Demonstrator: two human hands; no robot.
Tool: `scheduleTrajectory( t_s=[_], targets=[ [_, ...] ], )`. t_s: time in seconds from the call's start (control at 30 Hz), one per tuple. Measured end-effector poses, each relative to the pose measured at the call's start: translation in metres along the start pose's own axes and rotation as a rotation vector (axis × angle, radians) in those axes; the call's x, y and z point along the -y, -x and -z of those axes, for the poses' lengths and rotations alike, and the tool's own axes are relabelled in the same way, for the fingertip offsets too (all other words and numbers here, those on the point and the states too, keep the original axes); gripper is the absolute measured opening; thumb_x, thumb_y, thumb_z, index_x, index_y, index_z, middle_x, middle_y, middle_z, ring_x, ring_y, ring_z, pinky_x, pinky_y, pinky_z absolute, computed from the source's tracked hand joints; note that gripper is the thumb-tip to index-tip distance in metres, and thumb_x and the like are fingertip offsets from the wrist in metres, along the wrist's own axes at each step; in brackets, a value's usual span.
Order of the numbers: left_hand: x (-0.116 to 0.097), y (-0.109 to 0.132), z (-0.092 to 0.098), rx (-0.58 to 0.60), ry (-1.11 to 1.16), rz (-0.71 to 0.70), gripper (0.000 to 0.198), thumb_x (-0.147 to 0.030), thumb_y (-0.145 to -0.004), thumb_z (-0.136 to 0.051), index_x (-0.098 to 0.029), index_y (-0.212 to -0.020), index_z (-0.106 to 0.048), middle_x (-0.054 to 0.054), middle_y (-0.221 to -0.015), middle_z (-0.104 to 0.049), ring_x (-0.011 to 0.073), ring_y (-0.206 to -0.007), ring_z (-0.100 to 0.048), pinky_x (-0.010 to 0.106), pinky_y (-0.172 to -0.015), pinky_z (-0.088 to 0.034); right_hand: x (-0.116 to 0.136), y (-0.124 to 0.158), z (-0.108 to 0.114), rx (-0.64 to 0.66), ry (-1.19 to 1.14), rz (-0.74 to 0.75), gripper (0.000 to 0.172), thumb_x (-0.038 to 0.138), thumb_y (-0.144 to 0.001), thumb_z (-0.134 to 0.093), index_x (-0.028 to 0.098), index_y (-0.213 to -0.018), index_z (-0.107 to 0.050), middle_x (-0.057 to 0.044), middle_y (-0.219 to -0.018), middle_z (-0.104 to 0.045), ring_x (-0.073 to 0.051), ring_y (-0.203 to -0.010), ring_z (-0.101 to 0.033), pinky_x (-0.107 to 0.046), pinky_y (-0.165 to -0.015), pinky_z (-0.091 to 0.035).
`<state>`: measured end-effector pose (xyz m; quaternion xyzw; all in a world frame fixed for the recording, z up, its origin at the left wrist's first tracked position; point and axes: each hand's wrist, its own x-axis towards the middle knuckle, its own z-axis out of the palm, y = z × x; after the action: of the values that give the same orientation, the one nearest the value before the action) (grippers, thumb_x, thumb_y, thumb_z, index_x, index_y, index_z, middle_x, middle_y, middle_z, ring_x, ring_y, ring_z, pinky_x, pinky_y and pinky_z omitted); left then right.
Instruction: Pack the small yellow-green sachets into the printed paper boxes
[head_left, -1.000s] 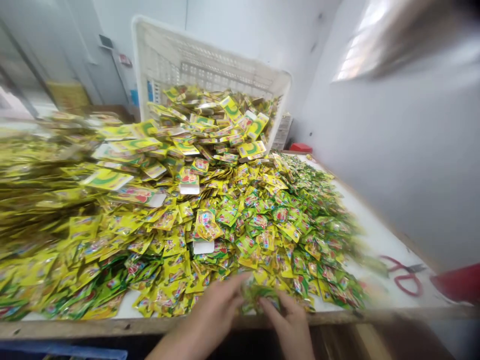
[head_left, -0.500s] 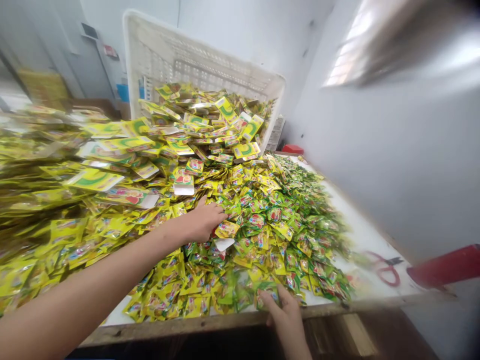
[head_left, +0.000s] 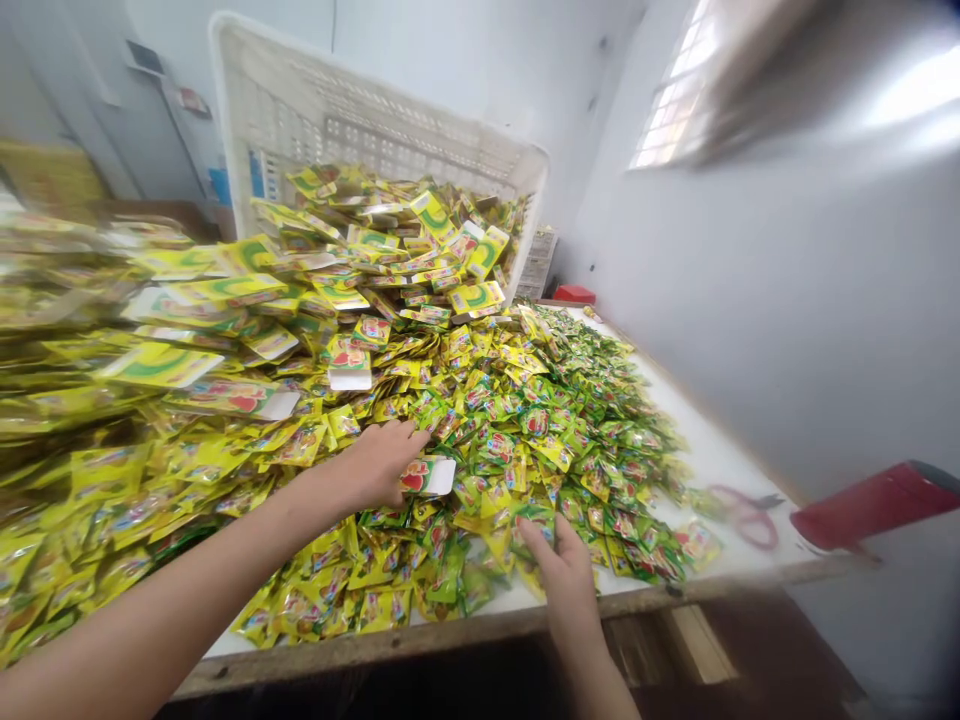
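My left hand (head_left: 388, 462) reaches over the heap from the left, fingers curled around a small printed carton (head_left: 426, 476). The carton's white flap sticks out to the right, and the hand covers its other end. Close to the table's front edge, my right hand (head_left: 564, 560) pinches a green sachet (head_left: 534, 522) between thumb and fingers. Around both hands lies a deep heap of shiny yellow and green sachets (head_left: 352, 575). Flat yellow cartons (head_left: 161, 362) are piled behind and to the left.
A white plastic crate (head_left: 382, 92) lies tipped at the back, cartons spilling from its mouth. Red-handled scissors (head_left: 750, 520) and a red cylinder (head_left: 870, 505) are at the right of the white tabletop (head_left: 675, 415). A wooden edge (head_left: 360, 650) runs along the front.
The carton in my left hand has turned, its white flap now pointing right. My right hand has risen slightly from the front edge with the green sachet. The whole view has shifted a little.
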<state>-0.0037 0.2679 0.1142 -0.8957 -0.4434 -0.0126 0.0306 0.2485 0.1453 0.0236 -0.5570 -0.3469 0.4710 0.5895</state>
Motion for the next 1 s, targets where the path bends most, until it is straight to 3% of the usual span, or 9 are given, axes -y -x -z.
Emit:
scheduleTrajectory(
  t_s=[0.07,0.13,0.23,0.33,0.43,0.57,0.73,0.87,1.0],
  targets=[
    [0.004,0.007,-0.006,-0.031,0.023,-0.005,0.07,-0.016,-0.058,-0.072,-0.021,-0.126,-0.056,0.009,-0.1,-0.06,0.0286,-0.093,-0.056,0.035,-0.076,-0.041,0.004,-0.002,-0.005,0.006,-0.005,0.01,0.04,0.048,-0.072,-0.074,0.015,-0.091,-0.065,-0.005,-0.083,-0.069,-0.019,-0.074,-0.062,-0.023,-0.055,-0.048],
    [0.009,0.015,-0.01,-0.063,0.053,-0.021,0.054,-0.013,-0.065,-0.066,-0.027,-0.118,-0.063,0.007,-0.098,-0.061,0.0278,-0.095,-0.057,0.036,-0.079,-0.041,0.004,-0.002,-0.008,-0.012,-0.01,0.02,0.04,0.048,-0.07,-0.075,0.013,-0.089,-0.065,-0.004,-0.079,-0.068,-0.018,-0.071,-0.061,-0.023,-0.054,-0.047],
    [0.013,0.028,-0.015,-0.119,0.121,-0.06,0.034,-0.016,-0.082,-0.057,-0.032,-0.111,-0.066,0.004,-0.115,-0.063,0.0223,-0.106,-0.059,0.035,-0.088,-0.042,-0.003,-0.001,-0.01,-0.035,-0.023,0.027,0.038,0.045,-0.069,-0.077,0.013,-0.084,-0.065,-0.002,-0.073,-0.066,-0.017,-0.068,-0.059,-0.024,-0.056,-0.048],
    [0.006,0.044,-0.02,-0.238,0.165,0.0,0.026,-0.023,-0.091,-0.049,-0.026,-0.114,-0.06,0.006,-0.127,-0.061,0.022,-0.118,-0.055,0.041,-0.104,-0.034,-0.009,0.001,-0.009,-0.039,-0.068,0.01,0.038,0.043,-0.069,-0.077,0.013,-0.088,-0.066,-0.004,-0.079,-0.068,-0.019,-0.074,-0.061,-0.026,-0.062,-0.05],
    [-0.016,0.062,-0.023,-0.329,0.185,0.118,0.027,-0.02,-0.086,-0.052,-0.02,-0.113,-0.053,0.008,-0.108,-0.067,0.0253,-0.107,-0.059,0.045,-0.1,-0.038,-0.002,0.002,-0.009,-0.053,-0.105,0.013,0.036,0.041,-0.071,-0.078,0.013,-0.09,-0.065,-0.004,-0.084,-0.069,-0.019,-0.078,-0.062,-0.026,-0.065,-0.05],
    [-0.056,0.076,-0.031,-0.281,0.203,0.151,0.024,-0.011,-0.073,-0.057,-0.02,-0.094,-0.051,0.003,-0.085,-0.064,0.022,-0.077,-0.06,0.033,-0.069,-0.046,0.025,0.008,-0.022,-0.058,-0.128,0.08,0.029,0.04,-0.078,-0.072,0.015,-0.09,-0.063,-0.003,-0.082,-0.067,-0.017,-0.076,-0.061,-0.025,-0.065,-0.049],
    [-0.099,0.069,-0.044,-0.319,0.124,0.229,0.069,-0.006,-0.071,-0.057,-0.013,-0.137,-0.036,0.014,-0.111,-0.06,0.0315,-0.103,-0.055,0.042,-0.083,-0.04,0.039,0.022,-0.056,-0.028,0.182,0.436,0.021,0.034,-0.086,-0.063,0.017,-0.099,-0.065,-0.006,-0.09,-0.066,-0.019,-0.082,-0.061,-0.031,-0.077,-0.048],
    [-0.124,0.065,-0.048,-0.336,0.135,0.396,0.051,-0.017,-0.078,-0.058,-0.009,-0.128,-0.048,0.016,-0.108,-0.058,0.0341,-0.102,-0.052,0.043,-0.081,-0.038,0.023,0.035,-0.064,-0.002,0.547,0.649,0.016,0.024,-0.087,-0.058,0.018,-0.099,-0.067,-0.006,-0.087,-0.062,-0.02,-0.081,-0.057,-0.031,-0.077,-0.045],
    [-0.145,0.068,-0.059,-0.323,0.214,0.463,0.04,-0.011,-0.08,-0.053,-0.013,-0.12,-0.053,0.013,-0.105,-0.058,0.0325,-0.102,-0.053,0.042,-0.081,-0.037,0.019,0.034,-0.048,0.202,0.613,0.507,0.014,0.014,-0.08,-0.063,0.02,-0.09,-0.07,-0.002,-0.081,-0.061,-0.017,-0.077,-0.056,-0.027,-0.071,-0.043]
  ],
)
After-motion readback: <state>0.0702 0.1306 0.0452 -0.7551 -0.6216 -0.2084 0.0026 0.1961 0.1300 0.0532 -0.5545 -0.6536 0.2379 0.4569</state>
